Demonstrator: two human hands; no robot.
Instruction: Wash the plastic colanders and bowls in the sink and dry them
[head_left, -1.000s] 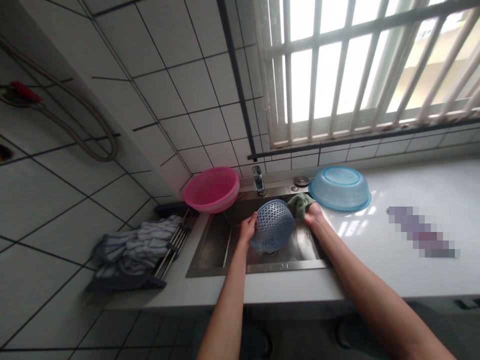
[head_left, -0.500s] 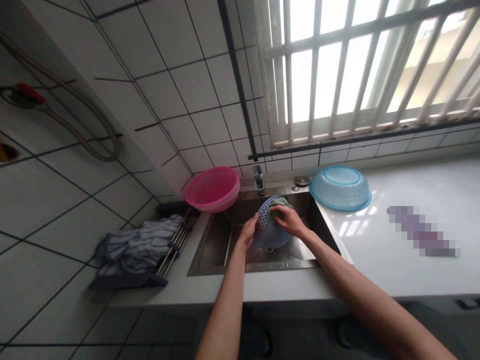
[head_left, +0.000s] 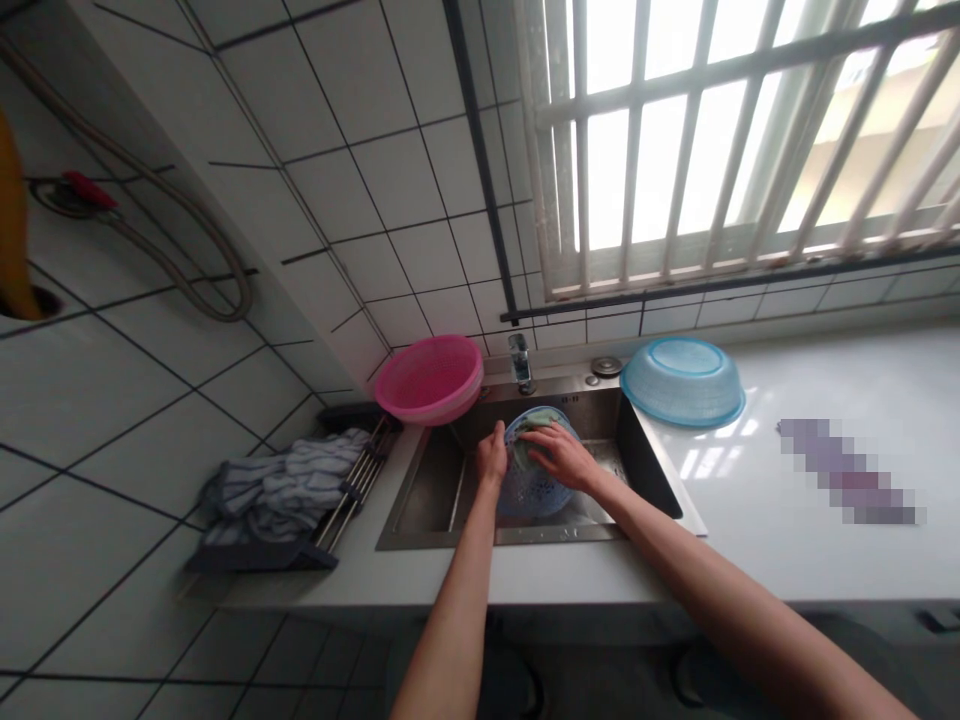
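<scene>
A light blue plastic colander [head_left: 540,493] with a pattern of holes is held tilted inside the steel sink [head_left: 420,500]. My left hand [head_left: 493,458] grips its left rim, thumb up. On the colander's inner side my right hand [head_left: 559,455] presses a green cloth [head_left: 529,440], with the fingers over it. Part of the cloth is hidden under those fingers. Just behind the colander stands the faucet [head_left: 519,360].
A pink basket [head_left: 431,380] rests at the sink's back left corner. An upturned blue basin [head_left: 684,382] is at the right. Striped cloth [head_left: 289,475] lies over a metal rack [head_left: 349,500] on the left. A blurred-out patch [head_left: 847,470] covers something on the counter.
My right hand has moved left with the cloth across the inside of the colander. The colander has tilted and shifted slightly lower, with my left hand still on its rim.
</scene>
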